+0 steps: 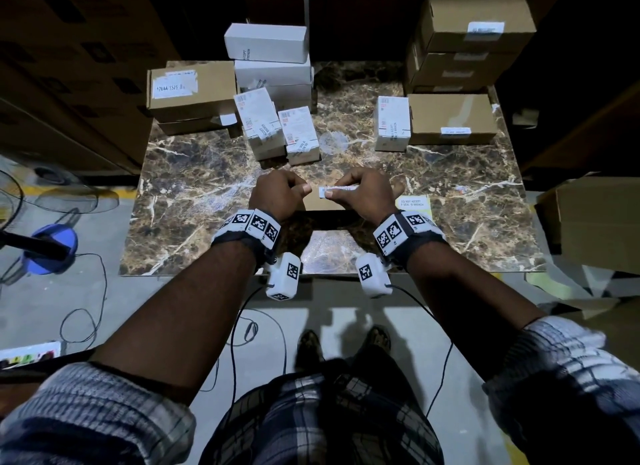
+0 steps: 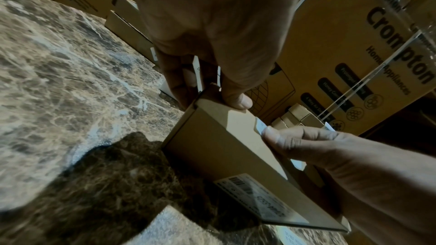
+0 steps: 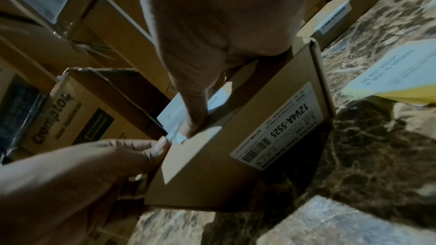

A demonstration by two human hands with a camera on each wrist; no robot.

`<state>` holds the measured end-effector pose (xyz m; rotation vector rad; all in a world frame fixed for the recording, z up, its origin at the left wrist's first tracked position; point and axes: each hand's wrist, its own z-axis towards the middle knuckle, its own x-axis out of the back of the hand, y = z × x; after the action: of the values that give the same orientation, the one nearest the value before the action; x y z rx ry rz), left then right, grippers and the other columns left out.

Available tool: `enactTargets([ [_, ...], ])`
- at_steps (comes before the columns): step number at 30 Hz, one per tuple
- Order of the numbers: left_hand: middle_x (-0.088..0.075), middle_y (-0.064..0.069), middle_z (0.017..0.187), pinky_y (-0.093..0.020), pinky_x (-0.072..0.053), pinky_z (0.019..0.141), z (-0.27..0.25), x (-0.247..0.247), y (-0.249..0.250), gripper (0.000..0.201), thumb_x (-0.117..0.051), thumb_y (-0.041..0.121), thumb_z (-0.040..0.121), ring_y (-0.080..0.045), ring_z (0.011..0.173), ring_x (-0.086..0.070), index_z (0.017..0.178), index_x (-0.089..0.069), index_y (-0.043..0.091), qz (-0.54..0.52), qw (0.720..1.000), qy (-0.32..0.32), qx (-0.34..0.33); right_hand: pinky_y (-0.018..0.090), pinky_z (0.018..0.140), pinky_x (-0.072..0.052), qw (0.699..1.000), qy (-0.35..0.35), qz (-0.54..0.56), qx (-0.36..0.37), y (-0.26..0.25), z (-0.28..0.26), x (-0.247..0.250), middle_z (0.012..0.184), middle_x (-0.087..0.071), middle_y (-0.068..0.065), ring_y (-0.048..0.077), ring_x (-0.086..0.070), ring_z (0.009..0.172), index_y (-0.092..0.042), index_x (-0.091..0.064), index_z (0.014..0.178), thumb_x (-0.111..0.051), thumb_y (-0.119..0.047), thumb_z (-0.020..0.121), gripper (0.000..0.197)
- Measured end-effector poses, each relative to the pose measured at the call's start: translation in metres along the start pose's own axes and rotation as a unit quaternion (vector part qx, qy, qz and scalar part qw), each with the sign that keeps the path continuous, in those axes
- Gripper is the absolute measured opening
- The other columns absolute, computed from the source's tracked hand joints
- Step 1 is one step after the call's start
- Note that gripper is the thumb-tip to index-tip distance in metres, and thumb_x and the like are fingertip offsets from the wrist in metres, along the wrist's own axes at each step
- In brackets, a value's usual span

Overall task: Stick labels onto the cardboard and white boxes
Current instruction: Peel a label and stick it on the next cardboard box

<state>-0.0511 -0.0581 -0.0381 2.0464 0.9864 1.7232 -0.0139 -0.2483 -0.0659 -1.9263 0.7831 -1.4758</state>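
Observation:
A small cardboard box (image 1: pixel 320 204) stands on the marble table (image 1: pixel 194 201), its printed 12V4A-5525 sticker facing me (image 3: pixel 280 128). My left hand (image 1: pixel 287 191) grips the box's left end, thumb on the top edge (image 2: pixel 238 100) and fingers curled behind. A white strip label (image 1: pixel 341 188) lies along the box's top near edge. My right hand (image 1: pixel 349 185) pinches it there, thumb (image 3: pixel 195 124) pressing the label (image 3: pixel 172 113) where it folds over the edge. The fingers behind the box are hidden.
A yellow-backed sheet of seal labels (image 1: pixel 414 203) lies right of the box. Several white boxes (image 1: pixel 273 125) and a cardboard box (image 1: pixel 190 90) stand at the back left. One white box (image 1: pixel 393 123) and stacked cardboard boxes (image 1: pixel 460 49) stand at the back right. Large cartons surround the table.

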Motion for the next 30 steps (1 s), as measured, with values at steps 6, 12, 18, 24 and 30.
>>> enactTargets([
  [6, -0.075, 0.0, 0.099, -0.04, -0.054, 0.088, -0.001, 0.002, 0.003, 0.017, -0.069, 0.036, 0.089, -0.019, 0.094, -0.067, 0.094, -0.077, 0.022, -0.004, 1.0, -0.002, 0.005, 0.058, 0.108, -0.03, 1.0, 0.012, -0.004, -0.019, -0.01, 0.003, 0.002, 0.065, -0.067, -0.019, 0.007, -0.065, 0.085, -0.03, -0.066, 0.064, -0.064, -0.082, 0.06, 0.052],
  [12, -0.075, 0.0, 0.098, -0.038, -0.055, 0.083, -0.002, 0.002, 0.003, 0.019, -0.069, 0.038, 0.089, -0.019, 0.091, -0.067, 0.095, -0.078, 0.022, 0.0, 1.0, 0.002, 0.001, 0.055, 0.108, -0.006, 0.991, 0.083, -0.076, -0.067, -0.026, -0.01, -0.005, 0.075, -0.064, -0.015, 0.025, -0.046, 0.128, -0.023, -0.056, 0.061, -0.073, -0.072, 0.067, 0.052],
  [18, -0.074, 0.0, 0.097, -0.038, -0.055, 0.084, 0.0, 0.004, 0.003, 0.018, -0.068, 0.038, 0.089, -0.02, 0.091, -0.067, 0.094, -0.077, 0.023, 0.014, 1.0, -0.004, 0.0, 0.053, 0.104, -0.013, 0.992, 0.071, -0.099, -0.023, -0.026, -0.018, 0.001, 0.093, -0.065, -0.012, 0.027, -0.045, 0.127, -0.023, -0.06, 0.078, -0.077, -0.072, 0.061, 0.055],
  [24, -0.075, -0.002, 0.099, -0.037, -0.055, 0.085, 0.0, 0.003, 0.004, 0.017, -0.068, 0.037, 0.09, -0.02, 0.093, -0.067, 0.094, -0.077, 0.022, 0.019, 1.0, 0.004, -0.004, 0.057, 0.101, -0.038, 0.999, -0.016, -0.024, 0.018, -0.004, -0.01, 0.009, 0.084, -0.062, -0.02, 0.019, -0.055, 0.105, -0.031, -0.059, 0.08, -0.079, -0.063, 0.057, 0.044],
  [30, -0.073, 0.001, 0.099, -0.033, -0.051, 0.077, -0.004, -0.004, 0.01, 0.009, -0.066, 0.035, 0.091, -0.022, 0.095, -0.065, 0.091, -0.073, 0.029, 0.061, 0.998, 0.03, 0.001, 0.05, 0.094, -0.051, 0.994, -0.001, 0.078, 0.075, 0.002, -0.008, 0.017, 0.078, -0.072, -0.015, 0.009, -0.069, 0.086, -0.031, -0.072, 0.072, -0.078, -0.029, 0.079, 0.009],
])
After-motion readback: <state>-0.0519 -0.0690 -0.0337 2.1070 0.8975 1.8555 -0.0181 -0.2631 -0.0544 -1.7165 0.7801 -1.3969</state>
